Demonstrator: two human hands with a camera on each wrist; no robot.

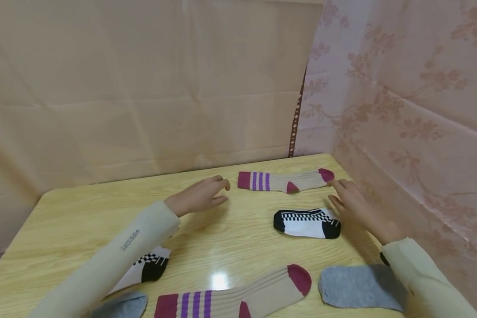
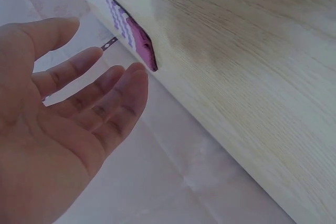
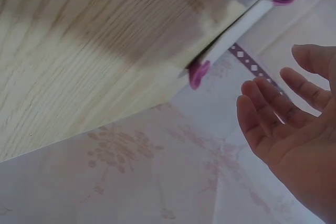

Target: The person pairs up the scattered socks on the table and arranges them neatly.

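A beige sock with maroon toe, heel and cuff and purple stripes (image 1: 278,182) lies flat near the table's back edge. My left hand (image 1: 200,194) hovers just left of its cuff, fingers loosely bent with nothing in them; the left wrist view shows the same open palm. By the sock's toe is my right hand (image 1: 353,205), its fingers relaxed and apart in the right wrist view. Below that sock lies a white ankle sock with black checks (image 1: 306,224), close to the right hand's thumb.
Nearer the front lie a second striped sock (image 1: 270,285) and a grey sock (image 1: 359,286), the latter partly under the right sleeve. Another checkered sock (image 1: 153,265) and a grey one (image 1: 123,305) are partly hidden by the left sleeve. Curtains (image 1: 163,88) hang behind the wooden table (image 1: 83,207).
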